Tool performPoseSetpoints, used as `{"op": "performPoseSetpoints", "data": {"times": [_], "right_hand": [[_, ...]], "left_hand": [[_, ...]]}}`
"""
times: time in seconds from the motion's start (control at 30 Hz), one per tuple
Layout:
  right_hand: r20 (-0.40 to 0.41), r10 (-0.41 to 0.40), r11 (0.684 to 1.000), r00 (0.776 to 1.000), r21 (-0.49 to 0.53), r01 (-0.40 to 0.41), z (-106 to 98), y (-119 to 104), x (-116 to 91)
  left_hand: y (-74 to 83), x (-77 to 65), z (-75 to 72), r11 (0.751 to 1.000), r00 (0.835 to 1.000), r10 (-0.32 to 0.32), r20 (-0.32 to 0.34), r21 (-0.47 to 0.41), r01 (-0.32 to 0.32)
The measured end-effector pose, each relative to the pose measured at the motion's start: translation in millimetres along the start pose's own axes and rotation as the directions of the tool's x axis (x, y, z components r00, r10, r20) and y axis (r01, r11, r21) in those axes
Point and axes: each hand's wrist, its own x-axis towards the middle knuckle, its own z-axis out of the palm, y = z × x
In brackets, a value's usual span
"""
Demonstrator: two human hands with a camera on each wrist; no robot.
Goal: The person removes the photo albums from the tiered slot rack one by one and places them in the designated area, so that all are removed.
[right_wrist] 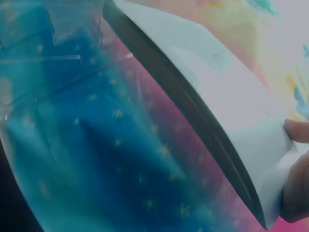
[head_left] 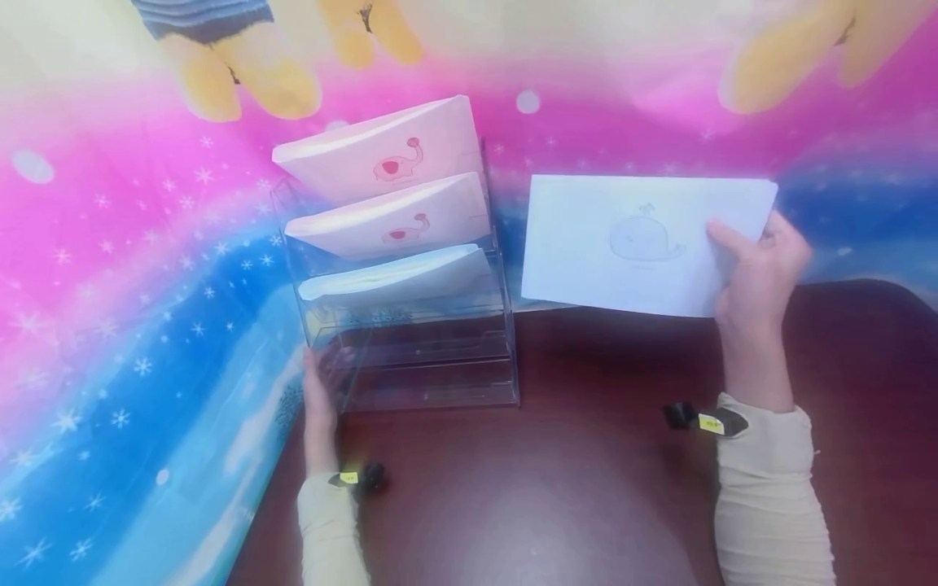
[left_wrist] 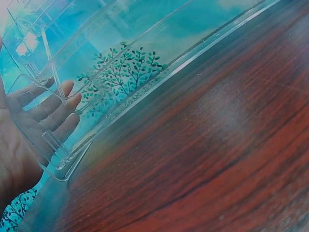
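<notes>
A clear tiered acrylic rack [head_left: 418, 352] stands on the table. Its upper tiers hold two pale pink paper packets, an upper one [head_left: 440, 130] and a lower one [head_left: 454, 199], each printed with a red elephant; a pale blue packet [head_left: 425, 273] sits in the tier below. My left hand [head_left: 320, 395] rests at the rack's left side, its extended fingers [left_wrist: 60, 113] seen through the clear plastic. To the right of the rack, my right hand [head_left: 762, 268] pinches a white envelope-like packet [head_left: 572, 244] by its right end, thumb on the front. A blue whale is printed on it.
The dark wooden table [head_left: 528, 488] has a rounded far right corner. Behind and left of it hangs a colourful cloth [head_left: 183, 260] with snowflakes and cartoon feet. Both sleeves carry small wrist cameras, one on the left [head_left: 374, 476] and one on the right [head_left: 680, 416].
</notes>
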Motion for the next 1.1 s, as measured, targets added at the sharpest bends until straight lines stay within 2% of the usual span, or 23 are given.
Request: {"op": "performPoseSetpoints", "data": {"times": [0.1, 0.2, 0.3, 0.43, 0.53, 0.63, 0.77, 0.93, 1.1], "right_hand": [[-0.012, 0.080, 0.994, 0.997, -0.075, -0.080, -8, 5, 7], [-0.034, 0.173, 0.970, 0.984, -0.165, -0.176, -15, 12, 14], [-0.054, 0.262, 0.927, 0.964, -0.263, -0.266, -20, 21, 21], [-0.062, 0.344, 0.860, 0.937, -0.380, -0.341, -26, 35, 28], [-0.069, 0.385, 0.803, 0.920, -0.467, -0.371, -30, 45, 31], [-0.076, 0.415, 0.762, 0.906, -0.514, -0.393, -35, 55, 34], [-0.087, 0.454, 0.730, 0.887, -0.535, -0.426, -40, 67, 39], [-0.078, 0.500, 0.668, 0.862, -0.599, -0.442, -47, 83, 41], [-0.062, 0.531, 0.636, 0.845, -0.630, -0.446, -52, 97, 39]], "left_hand": [[-0.4, -0.4, -0.8, 1.000, 1.000, 0.003, -0.001, 0.005, -0.003], [-1.2, -1.6, -0.5, 0.999, 1.000, 0.022, -0.011, 0.023, -0.022], [-1.1, -3.6, -0.3, 0.999, 1.000, 0.030, -0.010, 0.029, -0.030], [-0.5, -3.8, 0.1, 0.999, 1.000, 0.025, -0.008, 0.025, -0.025], [-0.8, -3.2, 0.0, 0.999, 1.000, 0.025, -0.008, 0.025, -0.025], [-0.9, -3.1, -0.4, 0.999, 1.000, 0.027, -0.010, 0.028, -0.027], [0.2, -3.0, -0.1, 0.999, 0.999, 0.034, -0.017, 0.040, -0.033], [0.3, -2.4, 0.6, 0.998, 0.999, 0.040, -0.018, 0.039, -0.039], [-0.7, -0.6, 2.0, 0.998, 0.998, 0.058, -0.017, 0.020, -0.057]]}}
